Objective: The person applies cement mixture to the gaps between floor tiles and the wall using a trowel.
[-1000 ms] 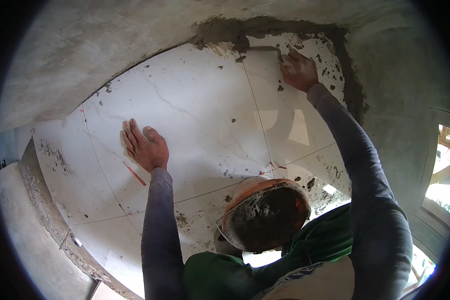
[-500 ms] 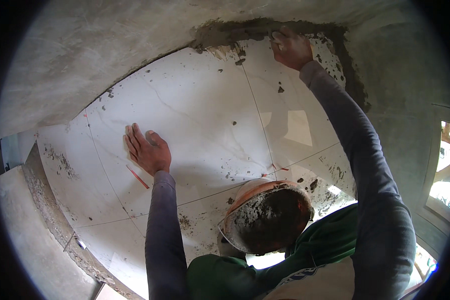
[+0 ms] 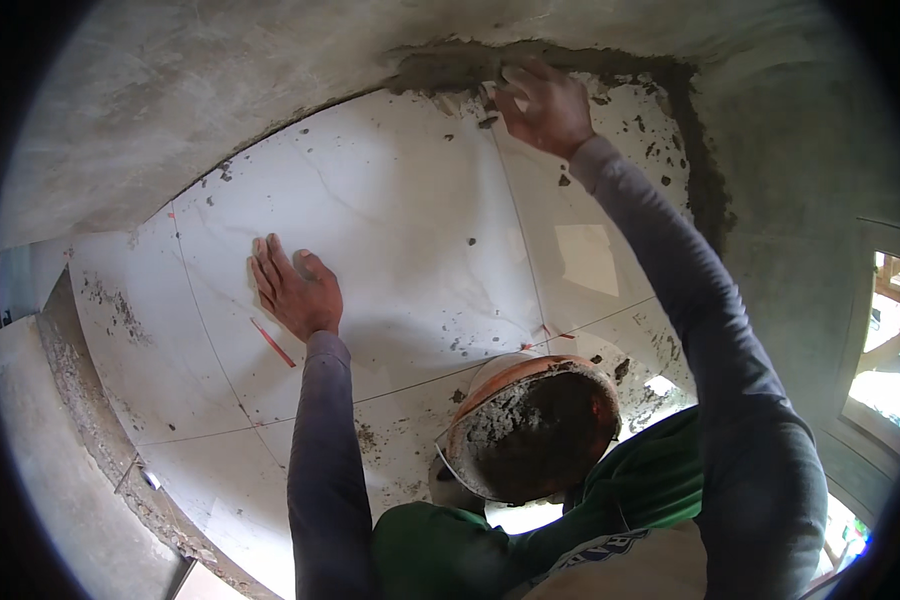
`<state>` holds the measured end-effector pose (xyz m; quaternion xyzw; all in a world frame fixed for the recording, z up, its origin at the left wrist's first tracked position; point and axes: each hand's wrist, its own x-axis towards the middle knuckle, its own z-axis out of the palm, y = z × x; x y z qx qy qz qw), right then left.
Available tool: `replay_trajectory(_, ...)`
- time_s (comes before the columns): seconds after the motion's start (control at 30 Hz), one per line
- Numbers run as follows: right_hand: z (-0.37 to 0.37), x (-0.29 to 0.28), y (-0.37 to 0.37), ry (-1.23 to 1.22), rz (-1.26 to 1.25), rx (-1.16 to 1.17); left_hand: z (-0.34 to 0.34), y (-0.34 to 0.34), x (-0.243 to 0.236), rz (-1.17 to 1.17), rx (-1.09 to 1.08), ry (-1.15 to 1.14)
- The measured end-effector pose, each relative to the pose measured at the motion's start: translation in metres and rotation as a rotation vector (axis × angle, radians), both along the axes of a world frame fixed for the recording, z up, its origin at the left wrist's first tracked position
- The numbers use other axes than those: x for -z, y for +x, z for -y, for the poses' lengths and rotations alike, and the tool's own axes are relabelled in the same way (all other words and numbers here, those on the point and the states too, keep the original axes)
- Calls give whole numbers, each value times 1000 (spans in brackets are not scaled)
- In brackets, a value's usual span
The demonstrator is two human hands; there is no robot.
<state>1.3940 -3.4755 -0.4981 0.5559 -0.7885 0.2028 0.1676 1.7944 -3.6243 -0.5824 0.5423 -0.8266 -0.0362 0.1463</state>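
Observation:
My left hand (image 3: 295, 287) lies with its fingers stretched out on a large white marble-look floor tile (image 3: 400, 230), holding nothing. At the far edge of the tiles, my right hand (image 3: 547, 110) is closed beside a band of wet grey mortar (image 3: 440, 65) along the foot of the wall. A small pale piece shows at its fingertips, but I cannot make out what it is. Mortar crumbs dot the tile around that hand. Close to my knees stands a bucket (image 3: 540, 425) with an orange rim and dark grey mortar inside.
Plastered walls (image 3: 200, 110) border the floor on the far side and right. Thin joints part the tiles, with red spacers (image 3: 272, 343) in or near them. On the left a rough gap (image 3: 100, 400) runs beside a pale slab (image 3: 65, 450). A framed opening (image 3: 885, 350) lets in light at right.
My right hand has moved left along the mortar edge, to near the tile joint. My left hand stays in place on the tile. The view has shifted slightly.

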Motion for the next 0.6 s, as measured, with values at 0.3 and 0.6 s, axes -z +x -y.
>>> replay_trajectory(0.3,-64,30,25,-496,1589,629,1,6,1,81,-32,-32)
replay_trajectory(0.6,11,59,12,-995,2158,320,-3,1,-3,32,-10,-15)
